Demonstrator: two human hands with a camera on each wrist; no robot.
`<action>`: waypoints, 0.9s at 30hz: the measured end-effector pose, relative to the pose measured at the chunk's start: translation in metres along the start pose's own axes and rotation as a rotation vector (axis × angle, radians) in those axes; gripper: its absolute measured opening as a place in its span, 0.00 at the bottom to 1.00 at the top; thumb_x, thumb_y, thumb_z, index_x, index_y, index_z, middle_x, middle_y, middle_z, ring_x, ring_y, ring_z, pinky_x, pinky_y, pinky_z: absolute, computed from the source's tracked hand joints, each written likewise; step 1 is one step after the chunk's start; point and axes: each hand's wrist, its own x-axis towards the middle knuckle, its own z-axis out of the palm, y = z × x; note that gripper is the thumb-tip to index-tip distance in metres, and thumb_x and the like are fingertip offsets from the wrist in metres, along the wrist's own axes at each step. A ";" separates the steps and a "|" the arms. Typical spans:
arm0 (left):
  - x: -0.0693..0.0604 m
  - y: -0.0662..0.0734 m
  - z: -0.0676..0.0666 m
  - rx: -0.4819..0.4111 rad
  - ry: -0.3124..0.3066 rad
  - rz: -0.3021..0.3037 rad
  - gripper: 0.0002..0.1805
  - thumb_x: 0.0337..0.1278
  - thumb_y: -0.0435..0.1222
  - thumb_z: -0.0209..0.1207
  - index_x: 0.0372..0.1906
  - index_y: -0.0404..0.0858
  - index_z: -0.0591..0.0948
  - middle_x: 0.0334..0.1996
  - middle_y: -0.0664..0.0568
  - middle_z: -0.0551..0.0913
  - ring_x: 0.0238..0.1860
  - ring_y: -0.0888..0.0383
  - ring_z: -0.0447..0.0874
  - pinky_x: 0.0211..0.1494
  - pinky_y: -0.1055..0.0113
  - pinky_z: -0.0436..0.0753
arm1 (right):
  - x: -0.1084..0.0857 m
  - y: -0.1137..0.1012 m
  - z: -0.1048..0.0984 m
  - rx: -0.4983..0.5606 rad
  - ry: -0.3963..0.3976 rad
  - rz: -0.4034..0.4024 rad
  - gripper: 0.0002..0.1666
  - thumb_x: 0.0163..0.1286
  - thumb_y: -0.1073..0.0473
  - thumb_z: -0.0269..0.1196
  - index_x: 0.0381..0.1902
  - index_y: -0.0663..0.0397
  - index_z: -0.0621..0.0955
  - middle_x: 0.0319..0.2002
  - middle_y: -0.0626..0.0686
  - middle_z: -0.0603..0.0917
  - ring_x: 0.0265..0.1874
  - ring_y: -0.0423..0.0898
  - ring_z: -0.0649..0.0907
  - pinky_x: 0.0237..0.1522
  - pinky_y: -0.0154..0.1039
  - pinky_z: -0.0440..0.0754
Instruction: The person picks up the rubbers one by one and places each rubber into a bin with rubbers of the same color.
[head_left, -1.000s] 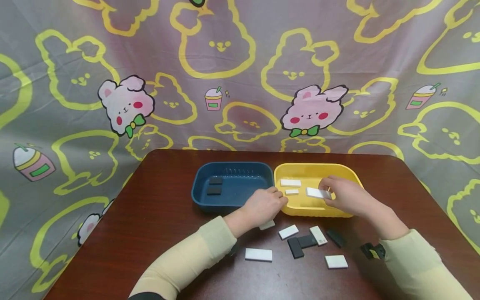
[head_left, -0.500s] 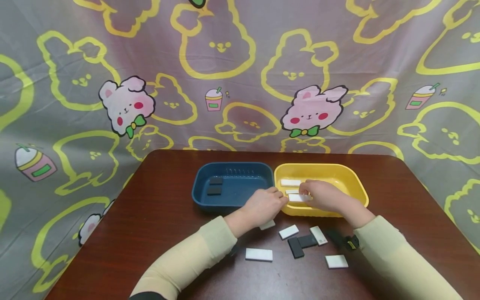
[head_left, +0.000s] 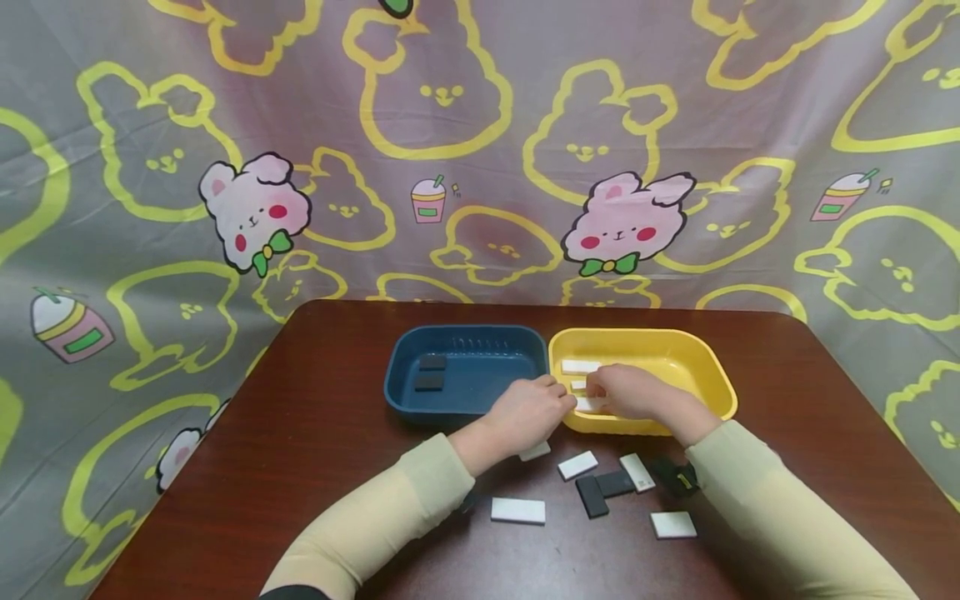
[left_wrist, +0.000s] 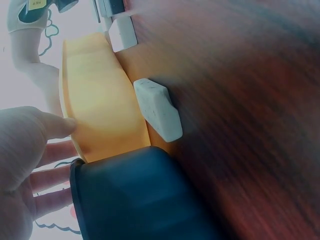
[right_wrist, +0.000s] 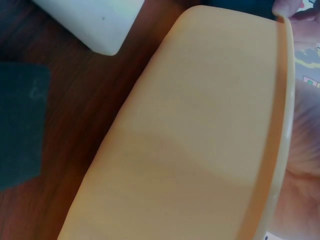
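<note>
At the left front corner of the yellow tray [head_left: 693, 333], my left hand [head_left: 527, 411] pinches the rim, its thumb [left_wrist: 62, 126] on the outer wall in the left wrist view. My right hand [head_left: 636, 392] reaches inside this tray and holds a white rectangular block [head_left: 588, 405] low near the floor; its fingertips are partly hidden. Behind that block lie a small white block [head_left: 577, 386] and a longer white block [head_left: 579, 366], roughly parallel. In the right wrist view the tray wall [right_wrist: 200, 125] hides the fingers and the block.
The blue tray [head_left: 465, 412] stands against the yellow one, with two black blocks [head_left: 429, 382] at its left. Several loose blocks lie on the brown table [head_left: 315, 400] in front, among them a long white block [head_left: 517, 510] and a black block [head_left: 592, 497].
My right hand has moved left inside the yellow tray with the white block and lowered it in front of the small white block. The left hand has stayed on the rim.
</note>
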 end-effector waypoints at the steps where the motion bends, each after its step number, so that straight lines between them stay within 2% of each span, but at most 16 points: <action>1: 0.000 0.000 0.000 -0.005 -0.004 -0.002 0.09 0.65 0.39 0.59 0.46 0.47 0.84 0.38 0.57 0.85 0.39 0.61 0.78 0.41 0.73 0.79 | 0.000 0.000 0.000 0.000 -0.009 0.000 0.05 0.62 0.64 0.68 0.29 0.53 0.80 0.24 0.46 0.75 0.24 0.44 0.72 0.31 0.41 0.72; 16: 0.000 0.000 0.001 -0.012 -0.023 -0.016 0.10 0.65 0.39 0.60 0.49 0.47 0.84 0.40 0.57 0.85 0.40 0.62 0.78 0.43 0.73 0.79 | 0.007 0.001 0.003 0.032 -0.054 -0.002 0.07 0.63 0.66 0.66 0.27 0.53 0.79 0.21 0.46 0.72 0.22 0.43 0.71 0.29 0.39 0.68; 27: 0.000 0.000 0.002 -0.014 0.001 -0.009 0.10 0.64 0.40 0.60 0.48 0.47 0.84 0.40 0.57 0.85 0.40 0.62 0.78 0.43 0.74 0.79 | 0.008 0.004 0.005 0.049 -0.054 0.031 0.05 0.63 0.64 0.67 0.30 0.52 0.81 0.25 0.46 0.77 0.25 0.44 0.74 0.33 0.41 0.73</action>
